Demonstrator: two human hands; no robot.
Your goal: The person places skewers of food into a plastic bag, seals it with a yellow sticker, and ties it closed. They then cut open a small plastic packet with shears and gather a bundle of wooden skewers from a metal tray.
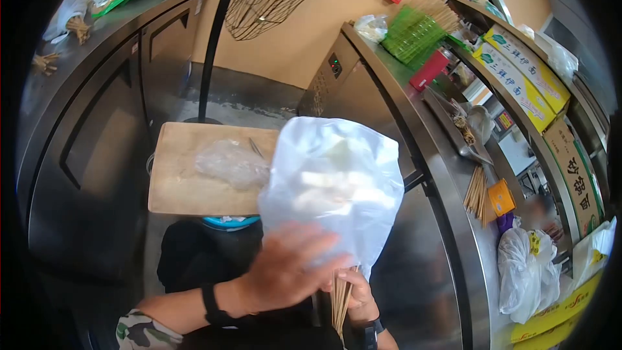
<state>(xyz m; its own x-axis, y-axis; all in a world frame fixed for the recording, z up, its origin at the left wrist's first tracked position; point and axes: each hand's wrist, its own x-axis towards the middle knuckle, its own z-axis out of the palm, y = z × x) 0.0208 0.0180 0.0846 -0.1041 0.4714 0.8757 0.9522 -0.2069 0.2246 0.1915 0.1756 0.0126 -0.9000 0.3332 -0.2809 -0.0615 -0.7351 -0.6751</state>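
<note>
Gripping a bundle of bamboo skewers (341,304) just below a white plastic bag (334,185), the right hand (358,295) has its fingers wrapped around the sticks. Their long axis runs steeply up toward the bag, which lies beyond the grip and, in this view, overlaps the right edge of the wooden cutting board (167,175). The left hand (285,269) is spread across the bag's lower left side, fingers parted, with nothing visible in its hold; blur leaves it uncertain whether they touch the film. Pale pieces show through the bag, washed out by glare. On the board, a crumpled clear plastic bag (230,163) lies toward the right edge; a blue basin (232,223) shows under the near edge. Along the steel counter (481,246) at right, a white carrier bag (523,269) sits near the closer end, with an orange packet (501,198) beyond it beside loose skewers (476,193).
</note>
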